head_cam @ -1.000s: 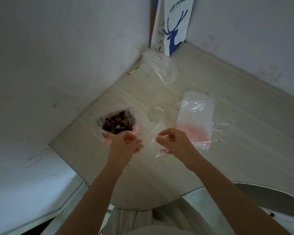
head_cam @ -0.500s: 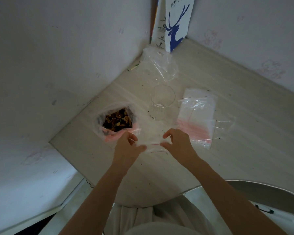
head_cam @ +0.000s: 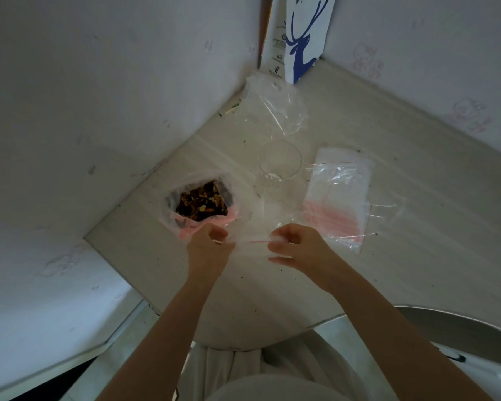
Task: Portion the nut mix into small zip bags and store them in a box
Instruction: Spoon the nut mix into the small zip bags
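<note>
Between the hands, a zip bag (head_cam: 253, 242) is held, its mouth pinched by the left hand (head_cam: 210, 250) and right hand (head_cam: 297, 246). Best to pull the lips apart evenly, keeping the mouth up and close to the nuts (head_cam: 201, 202) just beyond the left hand.

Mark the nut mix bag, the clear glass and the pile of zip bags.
nut mix bag (head_cam: 201, 201), head view, nuts at its open mouth.
clear glass (head_cam: 280, 161), head view, inside its rim.
pile of zip bags (head_cam: 337, 195), head view, top bag's middle.
</note>
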